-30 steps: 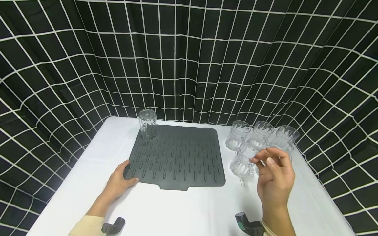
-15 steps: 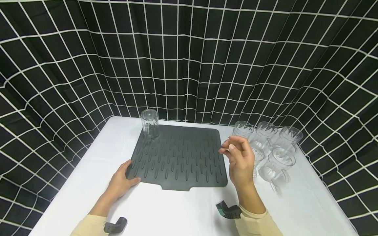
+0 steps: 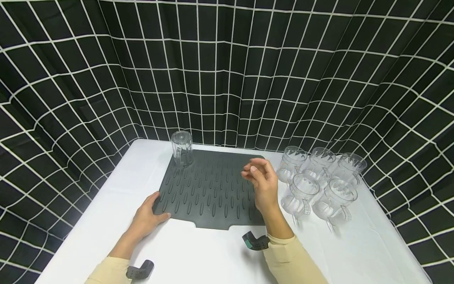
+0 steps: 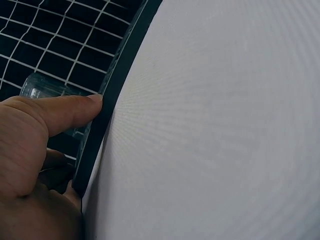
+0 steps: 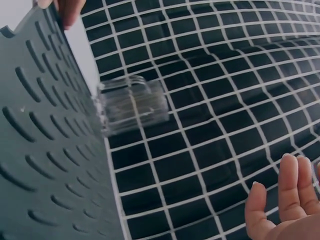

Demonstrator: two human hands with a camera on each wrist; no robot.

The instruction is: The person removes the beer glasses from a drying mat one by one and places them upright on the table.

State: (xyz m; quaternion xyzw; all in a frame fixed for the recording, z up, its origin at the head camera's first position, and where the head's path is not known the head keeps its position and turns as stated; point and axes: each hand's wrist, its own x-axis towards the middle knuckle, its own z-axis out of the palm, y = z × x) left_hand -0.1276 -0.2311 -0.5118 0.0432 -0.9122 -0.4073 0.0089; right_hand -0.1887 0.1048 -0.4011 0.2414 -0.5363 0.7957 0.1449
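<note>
A dark grey ridged drying mat [image 3: 209, 193] lies on the white table, with a spout-like lip at its front edge. My left hand [image 3: 145, 216] rests at the mat's front left corner, thumb on the front edge and fingers along the left side. On the mat's far left corner stands a clear glass mug [image 3: 182, 150], apparently upside down; the right wrist view shows this mug [image 5: 132, 105] too. Above the mat's right part hovers my right hand [image 3: 264, 185], fingers loosely bent and holding nothing. Several clear mugs [image 3: 306, 187] stand right of the mat, openings up.
A black curtain with a white grid [image 3: 220, 79] surrounds the table at the back and both sides. White tabletop [image 3: 198, 256] shows in front of the mat and along its left side. Dark wrist mounts [image 3: 255, 241] stick out inward from both wrists.
My right hand has moved left, from beside the mugs to over the mat's right part, uncovering the front mugs. My left hand stays at the mat's corner.
</note>
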